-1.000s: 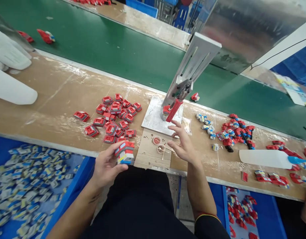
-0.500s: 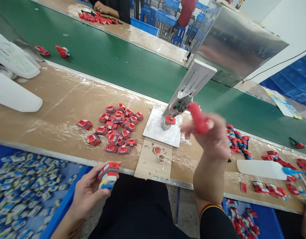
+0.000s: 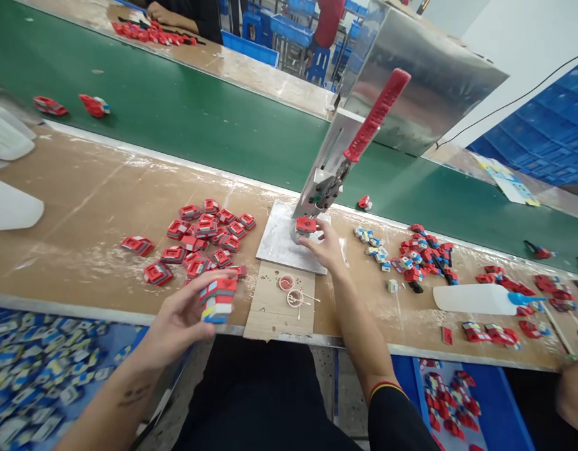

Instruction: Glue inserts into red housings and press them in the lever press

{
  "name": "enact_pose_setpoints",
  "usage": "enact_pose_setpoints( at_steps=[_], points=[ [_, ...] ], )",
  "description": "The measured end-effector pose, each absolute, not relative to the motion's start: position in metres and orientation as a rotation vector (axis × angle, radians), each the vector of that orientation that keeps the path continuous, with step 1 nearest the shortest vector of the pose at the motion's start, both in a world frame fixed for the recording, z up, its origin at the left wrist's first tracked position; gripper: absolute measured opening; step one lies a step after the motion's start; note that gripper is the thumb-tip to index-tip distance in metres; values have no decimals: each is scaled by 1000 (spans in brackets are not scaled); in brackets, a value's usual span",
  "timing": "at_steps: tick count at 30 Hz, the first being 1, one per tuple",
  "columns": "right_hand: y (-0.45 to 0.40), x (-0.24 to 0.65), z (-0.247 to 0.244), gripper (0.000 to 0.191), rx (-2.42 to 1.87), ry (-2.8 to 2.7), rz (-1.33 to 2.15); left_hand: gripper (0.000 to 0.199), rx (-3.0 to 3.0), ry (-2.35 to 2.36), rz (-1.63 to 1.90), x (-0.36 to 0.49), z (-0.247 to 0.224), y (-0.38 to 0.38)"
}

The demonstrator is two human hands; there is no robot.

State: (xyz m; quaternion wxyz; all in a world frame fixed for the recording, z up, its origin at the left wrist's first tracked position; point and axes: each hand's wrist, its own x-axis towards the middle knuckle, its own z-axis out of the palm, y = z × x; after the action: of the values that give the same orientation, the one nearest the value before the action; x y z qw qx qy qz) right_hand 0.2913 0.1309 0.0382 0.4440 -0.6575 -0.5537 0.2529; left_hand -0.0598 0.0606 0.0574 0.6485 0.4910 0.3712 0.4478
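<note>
Off the red-handled metal lever (image 3: 377,116) now, the right hand (image 3: 325,247) is half-curling round a mounted red plastic piece (image 3: 305,223), hold unclear; the left hand (image 3: 183,318) is pinching a red-white-blue plastic block (image 3: 220,299), likely light, stiff, suiting side grips.

Green belt (image 3: 213,103) running slantwise between a brown near worktop (image 3: 86,188), streaked with glossy light, and a second brown worktop (image 3: 251,69) beyond; blue stools (image 3: 319,64) and tables (image 3: 291,28) farther back; at upper right, a shiny sheet-metal housing (image 3: 406,75), white wall (image 3: 542,31) and blue ribbed panels (image 3: 542,128); speckled grey floor (image 3: 324,388) below.
</note>
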Motion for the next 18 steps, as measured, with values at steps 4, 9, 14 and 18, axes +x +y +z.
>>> enact_pose_setpoints(
  at_steps=[4, 9, 14, 18],
  points=[
    [127, 308, 32, 43, -1579, -1378, 663, 63, 961, 770, 1011, -43, 65, 91],
    [152, 389, 52, 41, -1753, -1358, 535, 60, 870, 915, 1002, -32, 65, 115],
    [256, 429, 64, 35, -2004, -1505, 423, 50, 1267, 873, 989, 21, 72, 166],
    [302, 421, 63, 42, -2096, -1674, 382, 43, 1624, 820, 976, 62, 60, 205]
  ],
)
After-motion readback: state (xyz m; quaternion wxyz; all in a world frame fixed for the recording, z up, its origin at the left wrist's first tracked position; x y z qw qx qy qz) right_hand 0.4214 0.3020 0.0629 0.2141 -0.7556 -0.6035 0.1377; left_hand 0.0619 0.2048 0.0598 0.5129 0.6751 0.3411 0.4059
